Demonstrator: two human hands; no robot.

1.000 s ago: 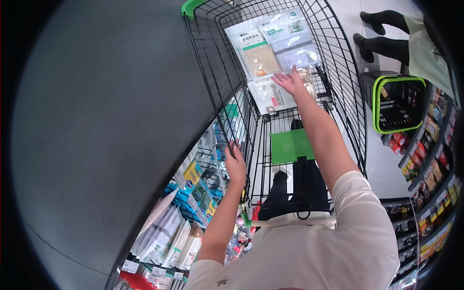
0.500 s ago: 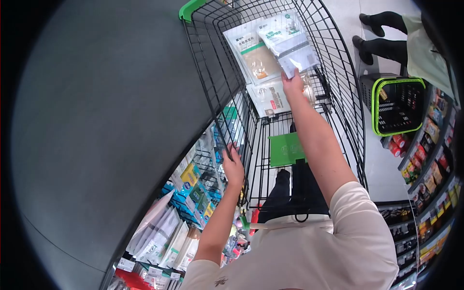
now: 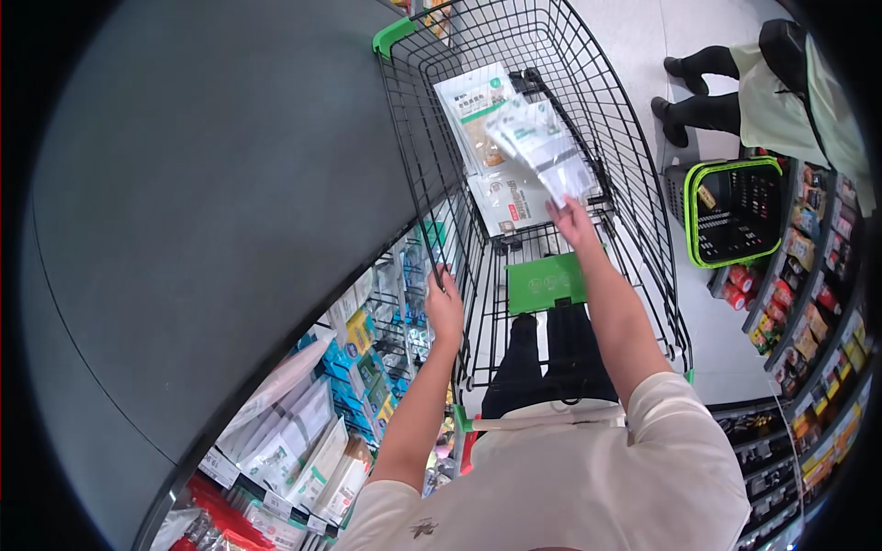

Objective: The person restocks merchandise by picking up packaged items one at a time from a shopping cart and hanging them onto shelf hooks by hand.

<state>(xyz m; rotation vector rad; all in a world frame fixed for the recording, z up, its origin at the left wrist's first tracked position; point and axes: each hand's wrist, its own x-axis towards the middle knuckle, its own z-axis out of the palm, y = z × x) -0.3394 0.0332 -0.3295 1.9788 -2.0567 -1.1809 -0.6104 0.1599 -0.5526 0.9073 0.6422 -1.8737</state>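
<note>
My right hand (image 3: 571, 220) pinches the near end of a white flat package with a grey band (image 3: 555, 163), its far end smeared by motion. The package is inside the black wire shopping cart (image 3: 634, 138), partly over two other packs. One is a white pack with a green stripe and a tan window (image 3: 477, 101); the other, nearer me, is a white pack with a small red label (image 3: 503, 204). My left hand (image 3: 444, 308) is closed around the cart's left top rim. A green plate (image 3: 544, 283) sits at the cart's near end.
Shelves with white packs (image 3: 294, 432) and blue packets stand at lower left beside a large dark grey panel (image 3: 211, 184). On the right are a black basket with a lime rim (image 3: 735, 211), a person in a light green garment (image 3: 781, 110), and snack shelves (image 3: 808, 303).
My right hand has come nearer to me, drawing the grey-banded package with it and tilting it. More of the cart floor beyond shows. My left hand stays on the rim.
</note>
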